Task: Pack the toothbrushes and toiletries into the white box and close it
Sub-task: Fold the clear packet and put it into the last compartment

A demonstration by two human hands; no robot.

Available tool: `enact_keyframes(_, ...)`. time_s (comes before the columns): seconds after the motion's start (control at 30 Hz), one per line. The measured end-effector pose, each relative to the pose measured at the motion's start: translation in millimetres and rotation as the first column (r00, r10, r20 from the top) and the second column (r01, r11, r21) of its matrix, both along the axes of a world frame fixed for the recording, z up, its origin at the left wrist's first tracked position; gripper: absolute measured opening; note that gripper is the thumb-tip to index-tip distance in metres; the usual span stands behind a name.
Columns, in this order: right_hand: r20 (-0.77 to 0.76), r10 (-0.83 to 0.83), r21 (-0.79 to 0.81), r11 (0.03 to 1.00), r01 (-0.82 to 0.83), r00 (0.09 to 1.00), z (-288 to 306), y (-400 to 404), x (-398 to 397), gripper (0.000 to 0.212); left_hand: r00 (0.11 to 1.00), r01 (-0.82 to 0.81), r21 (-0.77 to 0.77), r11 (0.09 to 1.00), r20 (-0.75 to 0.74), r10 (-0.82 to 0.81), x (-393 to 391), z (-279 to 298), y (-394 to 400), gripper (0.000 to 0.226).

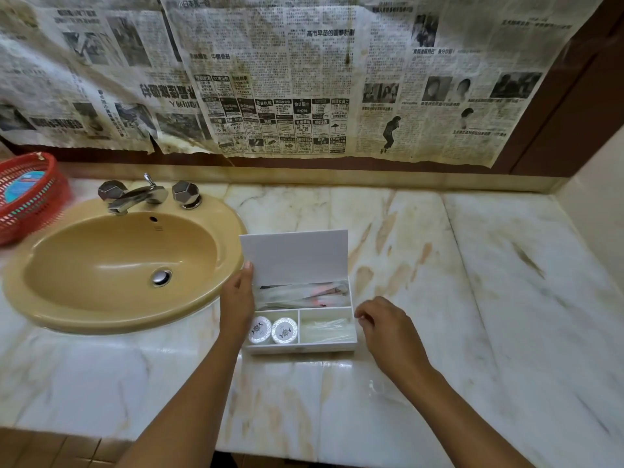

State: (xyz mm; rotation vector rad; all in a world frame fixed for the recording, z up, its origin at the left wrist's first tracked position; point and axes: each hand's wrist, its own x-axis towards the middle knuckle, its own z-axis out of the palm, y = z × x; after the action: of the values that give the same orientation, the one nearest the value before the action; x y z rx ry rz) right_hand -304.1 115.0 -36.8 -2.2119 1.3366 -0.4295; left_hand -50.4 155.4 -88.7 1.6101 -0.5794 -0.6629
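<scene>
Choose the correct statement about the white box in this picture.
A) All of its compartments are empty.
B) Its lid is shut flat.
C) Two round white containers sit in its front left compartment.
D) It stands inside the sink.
C: two round white containers lie side by side in the front left compartment of the white box, whose lid stands open on the marble counter.
</scene>
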Motion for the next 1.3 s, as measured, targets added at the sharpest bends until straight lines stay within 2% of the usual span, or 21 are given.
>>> enact_keyframes(0.1, 0.183, 0.042, -0.079, 0.996, -0.028, 0.982, 16.4, -0.8, 15.7, 0.015, 1.000, -0.002, 0.002, 1.000, -0.004, 0.002, -0.7, 1.5, -0.2, 0.036)
enact_keyframes(0.2, 0.262, 0.109, -0.129, 0.989, -0.077, 0.959, 24.6, 0.6, 31.2, 0.018, 1.000, -0.003, 0.011, 1.000, 0.013, 0.003, 3.2, -4.4, -1.0, 0.042)
enact_keyframes(0.33, 0.214, 0.228, -0.178, 0.965, -0.192, 0.950, 12.9, 5.7, 52.4, 0.022, 1.000, 0.012, 0.015, 1.000, 0.025, -0.012, 7.0, -9.2, -1.2, 0.067)
enact_keyframes(0.4, 0.138, 0.282, -0.144, 0.954, -0.263, 0.949, -0.7, 7.0, 60.9, 0.024, 1.000, 0.006, 0.012, 1.000, 0.021, -0.006, 6.5, -9.2, -1.2, 0.059)
enact_keyframes(0.47, 0.044, 0.300, -0.065, 0.953, -0.297, 0.953, -13.8, 7.7, 65.8, 0.027, 1.000, 0.005, 0.005, 1.000, 0.013, -0.005, 5.6, -9.7, -1.3, 0.045)
enact_keyframes(0.53, -0.049, 0.310, 0.038, 0.951, -0.308, 0.950, -23.3, 7.5, 68.5, 0.031, 1.000, 0.007, 0.004, 1.000, 0.006, -0.007, 5.9, -10.3, -1.5, 0.041)
enact_keyframes(0.63, -0.093, 0.296, 0.099, 0.953, -0.286, 0.951, -30.1, 7.0, 70.1, 0.027, 1.000, 0.011, 0.019, 1.000, 0.001, -0.011, 7.7, -11.4, -1.5, 0.041)
enact_keyframes(0.77, -0.097, 0.265, 0.071, 0.963, -0.258, 0.959, -27.5, 5.2, 68.5, 0.018, 1.000, 0.007, 0.014, 1.000, -0.014, -0.007, 5.3, -7.8, -1.4, 0.036)
enact_keyframes(0.83, -0.085, 0.248, 0.045, 0.968, -0.245, 0.965, -26.2, 4.8, 66.2, 0.019, 1.000, 0.003, 0.010, 1.000, -0.010, -0.003, 2.6, -3.2, -1.3, 0.033)
enact_keyframes(0.97, -0.082, 0.281, 0.104, 0.957, -0.272, 0.956, -25.2, 6.5, 61.4, 0.020, 1.000, 0.007, 0.008, 1.000, -0.009, -0.007, 2.1, -1.7, -0.5, 0.035)
enact_keyframes(1.03, -0.031, 0.267, 0.057, 0.963, -0.265, 0.963, -23.2, 8.5, 58.3, 0.019, 1.000, 0.017, 0.011, 1.000, -0.001, -0.017, 3.1, -3.7, -0.3, 0.039)
enact_keyframes(1.1, 0.087, 0.222, -0.049, 0.975, -0.219, 0.971, -20.1, 9.6, 53.0, 0.016, 1.000, 0.012, 0.006, 1.000, -0.006, -0.012, 3.3, -4.7, -0.4, 0.042)
enact_keyframes(1.17, 0.217, 0.147, -0.159, 0.981, -0.114, 0.965, -16.1, 7.4, 42.7, 0.017, 1.000, 0.004, 0.007, 1.000, -0.004, -0.004, 2.8, -4.0, -0.3, 0.043)
enact_keyframes(1.2, 0.232, 0.109, -0.198, 0.978, -0.062, 0.967, -15.2, 4.9, 35.9, 0.019, 1.000, 0.001, 0.008, 1.000, -0.005, -0.001, 2.7, -3.3, 0.0, 0.041)
enact_keyframes(1.23, 0.201, 0.075, -0.206, 0.978, -0.033, 0.977, -13.8, 2.1, 28.0, 0.021, 1.000, 0.003, 0.005, 1.000, -0.009, -0.002, 2.3, -2.7, -0.1, 0.040)
enact_keyframes(1.3, 0.034, 0.022, -0.130, 0.991, -0.018, 0.999, -13.3, -2.2, 13.3, 0.029, 1.000, 0.011, 0.000, 1.000, -0.014, -0.011, 2.2, -2.1, 0.2, 0.037)
